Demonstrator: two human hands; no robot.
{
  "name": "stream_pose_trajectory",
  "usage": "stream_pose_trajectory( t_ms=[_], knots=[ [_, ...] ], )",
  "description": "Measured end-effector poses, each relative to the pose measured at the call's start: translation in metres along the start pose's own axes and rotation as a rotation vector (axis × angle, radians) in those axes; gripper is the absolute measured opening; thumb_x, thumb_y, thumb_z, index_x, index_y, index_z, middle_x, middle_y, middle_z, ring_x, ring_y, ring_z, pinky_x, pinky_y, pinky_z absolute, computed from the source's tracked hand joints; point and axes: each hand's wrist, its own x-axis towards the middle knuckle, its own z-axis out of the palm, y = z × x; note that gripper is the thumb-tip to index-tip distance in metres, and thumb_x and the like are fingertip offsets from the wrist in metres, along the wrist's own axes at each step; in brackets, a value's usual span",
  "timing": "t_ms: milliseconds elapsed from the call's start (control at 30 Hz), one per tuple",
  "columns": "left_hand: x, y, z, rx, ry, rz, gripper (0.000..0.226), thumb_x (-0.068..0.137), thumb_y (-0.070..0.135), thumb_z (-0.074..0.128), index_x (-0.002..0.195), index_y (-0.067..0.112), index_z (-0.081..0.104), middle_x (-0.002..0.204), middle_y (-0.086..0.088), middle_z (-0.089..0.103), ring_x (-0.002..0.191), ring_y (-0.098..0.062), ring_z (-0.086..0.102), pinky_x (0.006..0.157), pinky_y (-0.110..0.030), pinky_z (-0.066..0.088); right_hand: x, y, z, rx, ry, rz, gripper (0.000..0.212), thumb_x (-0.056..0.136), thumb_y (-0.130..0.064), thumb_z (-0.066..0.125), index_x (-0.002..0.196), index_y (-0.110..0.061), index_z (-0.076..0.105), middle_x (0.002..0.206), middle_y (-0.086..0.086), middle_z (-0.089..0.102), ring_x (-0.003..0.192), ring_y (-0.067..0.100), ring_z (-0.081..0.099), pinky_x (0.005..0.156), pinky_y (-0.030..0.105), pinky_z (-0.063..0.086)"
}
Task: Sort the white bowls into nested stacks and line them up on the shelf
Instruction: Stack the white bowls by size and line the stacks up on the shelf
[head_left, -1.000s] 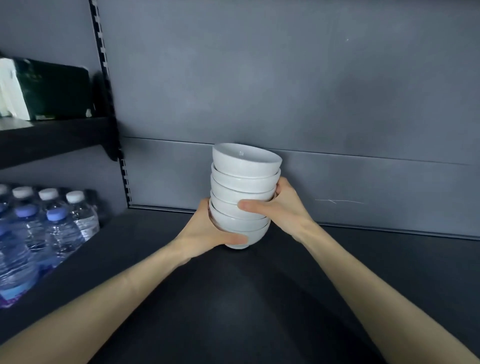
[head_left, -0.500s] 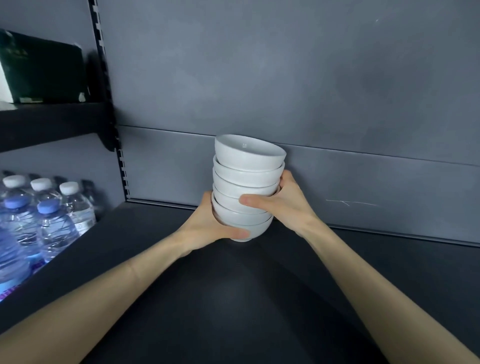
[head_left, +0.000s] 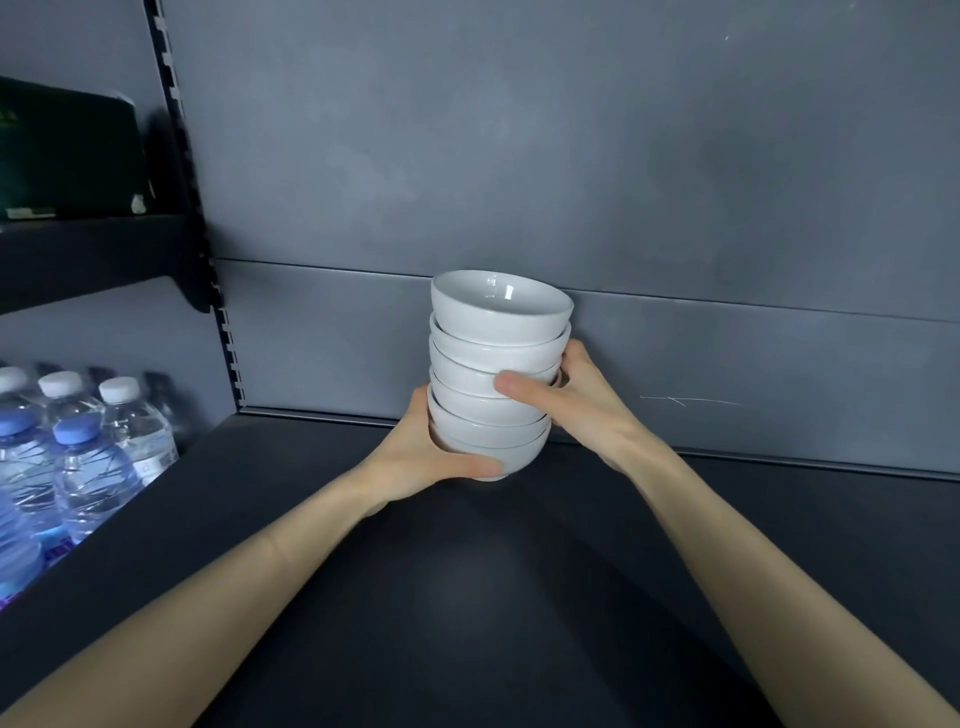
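Observation:
A nested stack of several white bowls (head_left: 496, 353) stands near the back of the dark shelf (head_left: 493, 571), close to the grey back panel. My left hand (head_left: 423, 457) cups the lowest bowls from the left, its thumb lying across the front of the bottom bowl. My right hand (head_left: 571, 405) grips the middle of the stack from the right, thumb across the front and fingers behind. Whether the stack's foot touches the shelf cannot be told.
Several water bottles (head_left: 78, 447) with white and blue caps stand at the left on a lower level. A black upright rail (head_left: 202, 249) and an upper shelf holding a dark green box (head_left: 67, 150) are at the upper left.
The stack and both hands have shifted slightly toward the back panel, and the view has moved a little. Both grips are unchanged.

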Motion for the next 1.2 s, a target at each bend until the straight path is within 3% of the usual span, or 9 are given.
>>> stream_pose_trajectory(
  t_ms=[167,267,400,533,633,733,900,1033,1200],
  knots=[
    [0.001,0.004,-0.001,0.023,-0.013,0.04,0.072,0.067,-0.01,0.08,0.119,0.029,0.049,0.105,0.027,0.068,0.102,0.007,0.062,0.077,-0.007,0.048,-0.002,-0.007,-0.009,0.02,0.041,-0.029,0.069,0.076,-0.038,0.076,0.134,-0.018,0.043,0.119,-0.016,0.058,0.106,-0.004,0.056,0.081,0.016,0.047],
    [-0.002,0.003,0.0,-0.007,0.013,0.042,0.07,0.067,-0.009,0.08,0.113,0.031,0.044,0.103,0.025,0.067,0.093,0.02,0.058,0.072,-0.001,0.045,0.001,-0.01,-0.012,0.026,0.082,-0.074,0.061,0.077,-0.035,0.076,0.129,-0.018,0.049,0.122,-0.012,0.06,0.113,0.004,0.057,0.092,0.023,0.047],
    [-0.002,0.001,0.001,-0.014,0.068,0.105,0.085,0.064,-0.008,0.083,0.114,0.041,0.035,0.116,0.027,0.052,0.098,0.026,0.051,0.075,0.0,0.042,0.004,-0.011,-0.012,0.062,0.108,-0.108,0.047,0.078,-0.026,0.077,0.119,-0.02,0.055,0.113,-0.014,0.065,0.1,-0.006,0.062,0.078,0.011,0.05],
    [-0.002,0.002,0.002,0.009,0.065,0.135,0.092,0.062,-0.011,0.082,0.119,0.043,0.034,0.107,0.046,0.055,0.105,0.022,0.051,0.08,-0.002,0.043,0.006,-0.011,-0.012,0.064,0.125,-0.122,0.047,0.076,-0.023,0.078,0.118,-0.024,0.055,0.111,-0.017,0.066,0.103,-0.004,0.061,0.083,0.014,0.05],
    [-0.002,0.002,0.0,-0.008,0.063,0.146,0.094,0.063,-0.01,0.083,0.123,0.042,0.033,0.113,0.039,0.056,0.106,0.021,0.051,0.08,-0.002,0.043,0.007,-0.012,-0.013,0.06,0.127,-0.126,0.045,0.076,-0.024,0.078,0.116,-0.024,0.057,0.109,-0.018,0.066,0.103,-0.002,0.062,0.084,0.016,0.05],
    [-0.001,0.007,-0.008,-0.074,0.09,0.134,0.092,0.067,0.01,0.086,0.136,0.04,0.031,0.129,0.027,0.051,0.112,0.017,0.05,0.085,-0.005,0.045,0.006,-0.012,-0.013,0.064,0.124,-0.131,0.043,0.076,-0.023,0.078,0.114,-0.023,0.057,0.106,-0.019,0.066,0.1,-0.004,0.063,0.079,0.013,0.05],
    [0.007,0.019,-0.019,-0.203,0.181,0.154,0.04,0.085,0.05,0.052,0.123,0.039,0.052,0.12,0.03,0.061,0.117,0.009,0.054,0.097,-0.017,0.045,0.004,-0.014,-0.015,0.082,0.118,-0.133,0.043,0.077,-0.02,0.078,0.115,-0.021,0.057,0.104,-0.02,0.065,0.095,-0.008,0.062,0.072,0.007,0.049],
    [0.021,0.029,-0.029,-0.224,0.227,0.158,0.073,0.081,0.065,0.056,0.141,0.024,0.044,0.134,0.015,0.057,0.126,-0.001,0.05,0.111,-0.029,0.037,0.004,-0.014,-0.017,0.069,0.092,-0.129,0.049,0.076,-0.019,0.079,0.12,-0.018,0.056,0.111,-0.014,0.065,0.104,0.001,0.062,0.079,0.012,0.051],
    [0.037,0.058,-0.036,-0.14,0.173,0.204,0.066,0.083,0.033,0.071,0.139,0.032,0.036,0.118,0.017,0.056,0.109,0.007,0.056,0.082,-0.007,0.046,0.004,-0.015,-0.02,0.052,0.061,-0.122,0.062,0.074,-0.016,0.081,0.129,-0.016,0.052,0.117,-0.012,0.065,0.104,0.001,0.063,0.081,0.015,0.053]
  ],
)
